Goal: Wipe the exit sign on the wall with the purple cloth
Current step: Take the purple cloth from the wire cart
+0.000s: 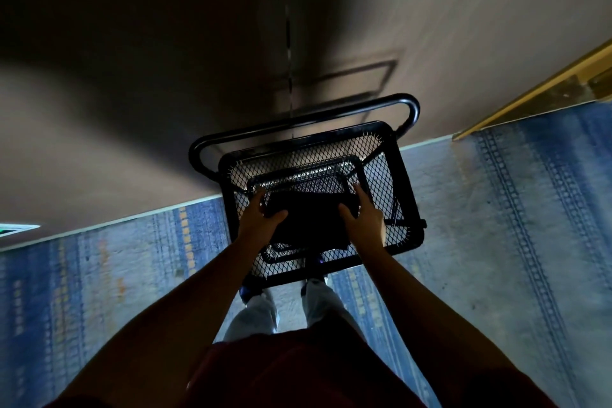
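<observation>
Blue patterned carpet [496,242] meets a dim grey-brown wall [132,109] along a pale skirting line; a gold-coloured frame [546,86] runs off at the right. Against the wall stands a black mesh cart [390,182], its handle [298,121] on the wall side. On the cart's top tier, towards the near edge, lies a dark flat object [311,219]; whether this is the purple cloth cannot be told in the gloom. The left hand [261,219] grips the object's left edge, thumb curled over it. The right hand [364,219] grips its right edge likewise. A green-lit fitting [16,230] shows low on the wall at far left, possibly the exit sign, too cropped to confirm. Step in hand, as judged: fetching material from the cart, before any wiping. The next move calls for lifting the cloth free, then turning left to find the sign.
</observation>
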Available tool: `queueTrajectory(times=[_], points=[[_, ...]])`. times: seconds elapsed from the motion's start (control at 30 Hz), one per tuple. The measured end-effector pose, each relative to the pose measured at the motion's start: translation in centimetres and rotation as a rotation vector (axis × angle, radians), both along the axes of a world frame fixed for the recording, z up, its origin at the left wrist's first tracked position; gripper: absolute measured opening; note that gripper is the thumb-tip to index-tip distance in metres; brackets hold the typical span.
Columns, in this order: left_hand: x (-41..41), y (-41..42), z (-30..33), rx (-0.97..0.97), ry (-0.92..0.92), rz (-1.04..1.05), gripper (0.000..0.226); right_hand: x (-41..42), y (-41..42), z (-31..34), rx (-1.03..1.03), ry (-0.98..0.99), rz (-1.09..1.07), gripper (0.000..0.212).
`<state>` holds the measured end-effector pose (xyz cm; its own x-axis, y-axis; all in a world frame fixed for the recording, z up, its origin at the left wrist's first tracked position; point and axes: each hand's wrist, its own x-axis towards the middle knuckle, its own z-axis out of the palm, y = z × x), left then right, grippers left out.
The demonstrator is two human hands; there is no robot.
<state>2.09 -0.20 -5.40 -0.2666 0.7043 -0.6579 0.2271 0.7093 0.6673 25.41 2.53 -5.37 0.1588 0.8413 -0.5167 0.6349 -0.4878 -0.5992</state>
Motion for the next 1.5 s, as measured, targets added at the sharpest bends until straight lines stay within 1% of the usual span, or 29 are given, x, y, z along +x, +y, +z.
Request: queueTrajectory(times=[0.07, 0.2, 0.27, 0.33, 0.43, 0.5, 0.6, 0.7, 0.77, 0.83, 0.9, 0.97, 1.1, 1.13, 1.23, 1.27, 1.33, 1.43, 1.5], points=[[0.2, 0.5, 0.2, 0.006, -0.015, 0.012, 0.083, 0.1, 0.5, 0.2, -0.018, -0.006, -0.016, 0.064], [0.2, 1.5, 0.1, 0.033, 0.017, -0.048, 0.077, 0.3, 1.3, 0.4, -0.002, 0.083, -0.018, 0.071], [-0.1, 2.1, -0.1, 0.013, 0.04, -0.061, 0.08, 0.6, 1.5, 0.1, -0.007, 0.117, -0.011, 0.074], [-0.4, 2.7, -0.4, -0.031, -0.001, -0.056, 0.082, 0.7, 1.8, -0.4, -0.051, 0.119, 0.019, 0.076], [-0.4, 2.7, -0.9, -0.089, 0.009, -0.174, 0.076, 0.7, 1.5, -0.9, -0.14, 0.161, 0.109, 0.08], [-0.5, 2.6, -1.0, -0.098, 0.032, -0.265, 0.076, 0.6, 1.0, -0.8, -0.166, 0.193, 0.148, 0.087], [-1.1, 2.7, -0.6, -0.069, 0.045, -0.312, 0.075, 0.4, -0.3, -0.5, -0.15, 0.215, 0.103, 0.098], [-1.5, 3.6, 0.3, -0.024, 0.004, -0.37, 0.064, 0.3, -1.1, 0.0, -0.142, 0.26, 0.06, 0.1], [-1.5, 3.9, 1.0, 0.006, -0.033, -0.436, 0.055, 0.4, -1.4, 0.6, -0.113, 0.299, -0.032, 0.097], [-1.7, 4.4, 1.8, 0.062, -0.033, -0.473, 0.049, 0.6, -1.8, 1.6, -0.038, 0.349, -0.184, 0.094], [-2.4, 5.0, 3.1, 0.127, -0.064, -0.506, 0.046, 0.0, -2.7, 2.7, 0.032, 0.457, -0.343, 0.093], [-3.0, 5.6, 4.7, 0.19, -0.127, -0.501, 0.044, -1.2, -3.8, 3.7, 0.086, 0.545, -0.495, 0.09], [-4.3, 6.0, 8.1, 0.288, -0.244, -0.442, 0.044, -4.8, -6.2, 6.0, 0.241, 0.696, -0.814, 0.073], [-4.4, 5.9, 8.8, 0.292, -0.265, -0.434, 0.046, -5.5, -6.7, 6.3, 0.273, 0.746, -0.882, 0.074], [-4.6, 5.6, 11.1, 0.333, -0.34, -0.418, 0.049, -7.5, -8.1, 7.5, 0.358, 0.945, -1.056, 0.087], [-4.5, 5.4, 11.9, 0.342, -0.368, -0.415, 0.049, -7.9, -8.5, 7.8, 0.372, 1.003, -1.095, 0.087], [-3.9, 4.8, 13.4, 0.365, -0.446, -0.418, 0.051, -8.5, -9.3, 8.6, 0.391, 1.092, -1.101, 0.084], [-2.8, 3.8, 15.2, 0.336, -0.602, -0.402, 0.054, -9.2, -11.2, 9.8, 0.42, 1.113, -1.01, 0.084], [-2.5, 3.2, 16.0, 0.316, -0.689, -0.381, 0.054, -9.5, -12.2, 10.5, 0.459, 1.124, -0.975, 0.08]])
